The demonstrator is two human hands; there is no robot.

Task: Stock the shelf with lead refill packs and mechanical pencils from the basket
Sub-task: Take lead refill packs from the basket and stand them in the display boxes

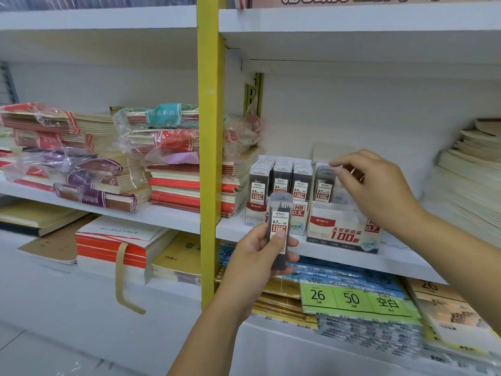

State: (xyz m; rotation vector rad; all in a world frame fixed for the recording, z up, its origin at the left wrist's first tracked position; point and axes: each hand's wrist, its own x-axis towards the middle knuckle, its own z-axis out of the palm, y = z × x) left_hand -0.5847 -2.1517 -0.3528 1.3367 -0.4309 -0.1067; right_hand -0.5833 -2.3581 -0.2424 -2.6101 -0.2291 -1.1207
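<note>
My left hand (260, 253) grips a small stack of dark 0.7 lead refill packs (280, 215) upright in front of the shelf. On the white shelf (401, 259) stand two display boxes: a 0.5 box (298, 213) full of refill packs and a 0.7 box (341, 226) with a few packs at its left side. My right hand (376, 185) reaches over the 0.7 box, fingertips pinching the top of a 0.7 pack (324, 183) standing in it. The basket and mechanical pencils are out of view.
A yellow upright post (210, 131) divides the shelving. Stacks of wrapped exercise books (151, 158) fill the left bay. Paper stacks (469, 169) sit at the far right. Below lie blue and green label sheets (355, 297) and notebooks.
</note>
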